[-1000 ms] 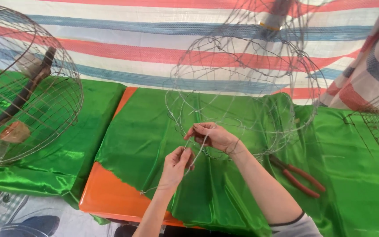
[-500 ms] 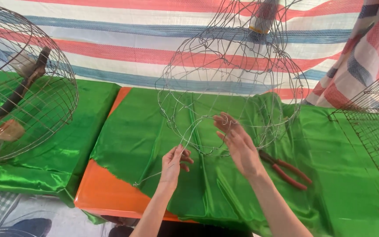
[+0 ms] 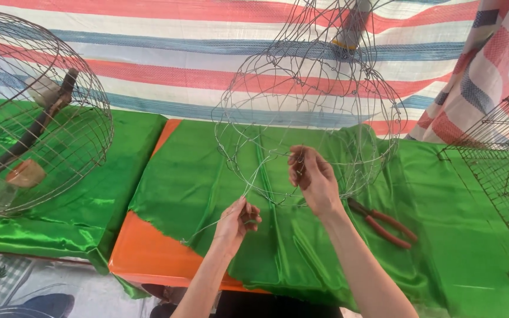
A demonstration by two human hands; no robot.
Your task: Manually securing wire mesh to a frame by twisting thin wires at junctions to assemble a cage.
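Left hand [image 3: 238,219]: closed in a pinch on a thin wire [image 3: 253,179] running up to the frame; right hand [image 3: 313,176]: raised higher, fingers curled on the lower rim of the wire frame [image 3: 307,118], a rounded open cage standing on green cloth [image 3: 207,176] over an orange table [image 3: 148,253]. Red-handled pliers [image 3: 384,221] lie on the cloth just right of the right wrist. A finished round cage [image 3: 36,112] sits well apart at far left, flat mesh [image 3: 502,171] at far right, and a striped tarp [image 3: 166,65] hangs behind.
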